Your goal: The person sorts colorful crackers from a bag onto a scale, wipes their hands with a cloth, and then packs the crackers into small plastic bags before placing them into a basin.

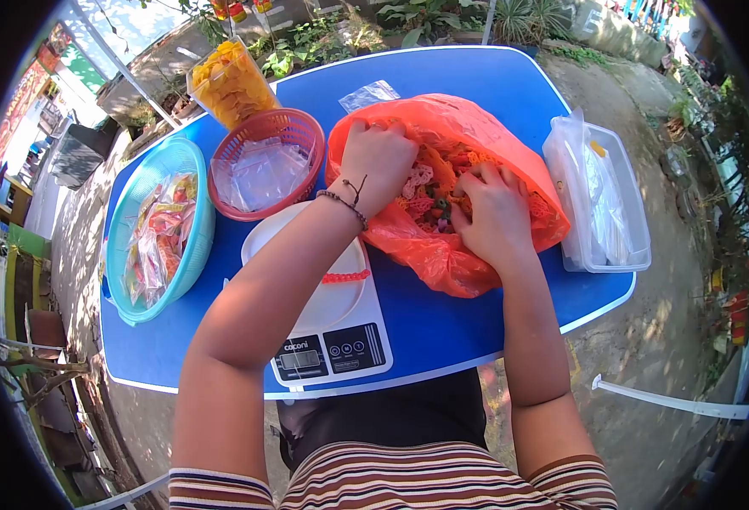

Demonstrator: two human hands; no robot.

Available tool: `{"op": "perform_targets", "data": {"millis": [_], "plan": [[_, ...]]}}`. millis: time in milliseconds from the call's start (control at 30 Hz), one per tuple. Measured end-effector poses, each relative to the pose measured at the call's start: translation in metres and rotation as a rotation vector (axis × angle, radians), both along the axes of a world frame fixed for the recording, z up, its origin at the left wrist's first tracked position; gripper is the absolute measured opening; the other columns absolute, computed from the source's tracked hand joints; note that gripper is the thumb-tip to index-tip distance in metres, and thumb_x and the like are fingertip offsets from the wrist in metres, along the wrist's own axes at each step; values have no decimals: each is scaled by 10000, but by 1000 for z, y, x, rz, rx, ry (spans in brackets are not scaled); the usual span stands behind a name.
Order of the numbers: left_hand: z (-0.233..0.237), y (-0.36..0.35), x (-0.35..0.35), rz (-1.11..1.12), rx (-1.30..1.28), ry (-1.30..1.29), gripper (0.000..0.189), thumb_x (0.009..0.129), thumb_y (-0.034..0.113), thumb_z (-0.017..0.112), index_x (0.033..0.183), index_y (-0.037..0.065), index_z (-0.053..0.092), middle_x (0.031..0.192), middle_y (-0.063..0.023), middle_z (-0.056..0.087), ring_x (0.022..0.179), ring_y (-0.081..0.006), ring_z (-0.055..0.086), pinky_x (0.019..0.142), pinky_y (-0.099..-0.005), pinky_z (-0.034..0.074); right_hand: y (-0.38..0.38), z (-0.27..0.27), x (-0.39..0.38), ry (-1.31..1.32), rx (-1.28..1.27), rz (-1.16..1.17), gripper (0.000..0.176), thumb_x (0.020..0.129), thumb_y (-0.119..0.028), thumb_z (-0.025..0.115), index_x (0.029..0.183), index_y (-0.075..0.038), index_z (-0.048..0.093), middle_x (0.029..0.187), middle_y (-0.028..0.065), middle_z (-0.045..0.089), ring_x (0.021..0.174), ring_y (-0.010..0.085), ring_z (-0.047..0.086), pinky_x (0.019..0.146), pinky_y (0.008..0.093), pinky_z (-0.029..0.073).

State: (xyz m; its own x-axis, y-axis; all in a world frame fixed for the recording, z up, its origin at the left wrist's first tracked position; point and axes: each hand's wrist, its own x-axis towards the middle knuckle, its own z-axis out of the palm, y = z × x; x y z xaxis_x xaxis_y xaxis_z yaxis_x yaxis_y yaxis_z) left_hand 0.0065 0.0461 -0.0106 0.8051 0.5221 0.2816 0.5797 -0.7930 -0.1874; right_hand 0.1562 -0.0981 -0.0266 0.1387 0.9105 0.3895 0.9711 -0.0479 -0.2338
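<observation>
An orange plastic bag (442,270) lies open on the table, holding lacy orange, red and pink pieces (425,204) that look like dry crackers. My left hand (380,160) is closed over the bag's left rim, fingers curled in. Inside the bag, my right hand (495,208) rests on the pieces at the right, fingers bent and apart; its fingertips are partly hidden. Below my left forearm stands a white kitchen scale (374,340) with a white round plate (332,314) on it. One red ridged strip (345,277) lies on that plate.
A turquoise basket (200,246) with filled packets and a red basket (221,202) with clear plastic bags stand left. Behind them is a tub of yellow chips (231,83). A clear container (633,204) with plastic bags sits right, near the blue table's (442,340) edge.
</observation>
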Motion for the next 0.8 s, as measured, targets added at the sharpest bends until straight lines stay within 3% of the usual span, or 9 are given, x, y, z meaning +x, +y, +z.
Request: {"op": "perform_targets", "data": {"millis": [167, 267, 367, 467, 567, 800], "plan": [[2, -3, -5, -48, 131, 53, 157, 803, 120, 625, 896, 163, 743, 864, -63, 699, 861, -228, 697, 864, -410, 444, 0, 1, -3, 36, 69, 57, 199, 772, -166, 737, 942, -91, 666, 1101, 90, 602, 1152, 312, 535, 1010, 489, 396], [8, 0, -17, -125, 89, -240, 94, 840, 121, 629, 872, 106, 716, 846, -71, 707, 840, -259, 702, 813, -420, 480, 0, 5, -7, 46, 139, 45, 236, 775, -149, 734, 994, -83, 674, 1120, 90, 617, 1128, 311, 556, 987, 476, 421], [20, -11, -26, -122, -386, -546, 123, 939, 81, 599, 979, 40, 707, 943, -102, 728, 824, -231, 701, 792, -378, 518, 5, 2, -9, 166, 292, 72, 285, 792, -144, 724, 1062, -66, 674, 1140, 105, 642, 1093, 314, 591, 950, 469, 450], [39, -29, -43, -90, -794, -659, 156, 993, 102, 598, 1060, 8, 703, 929, -91, 728, 838, -152, 675, 741, -297, 525, 2, 13, -19, 228, 434, 187, 244, 814, -84, 696, 1055, -42, 685, 1064, 118, 685, 1007, 307, 634, 894, 446, 483], [39, -37, -59, -165, -966, -733, 156, 1000, 100, 610, 1078, 6, 708, 931, -53, 722, 858, -92, 632, 775, -264, 514, 0, 14, -24, 187, 504, 309, 178, 817, -11, 689, 993, -37, 699, 941, 113, 704, 905, 288, 657, 813, 411, 512], [47, -67, -124, -179, -833, -774, 125, 962, 62, 656, 1053, -3, 712, 947, -76, 728, 903, -123, 672, 809, -272, 526, -11, 32, -60, 188, 633, 511, 189, 767, 67, 724, 940, -3, 691, 878, 86, 692, 737, 242, 650, 640, 335, 524]]}}
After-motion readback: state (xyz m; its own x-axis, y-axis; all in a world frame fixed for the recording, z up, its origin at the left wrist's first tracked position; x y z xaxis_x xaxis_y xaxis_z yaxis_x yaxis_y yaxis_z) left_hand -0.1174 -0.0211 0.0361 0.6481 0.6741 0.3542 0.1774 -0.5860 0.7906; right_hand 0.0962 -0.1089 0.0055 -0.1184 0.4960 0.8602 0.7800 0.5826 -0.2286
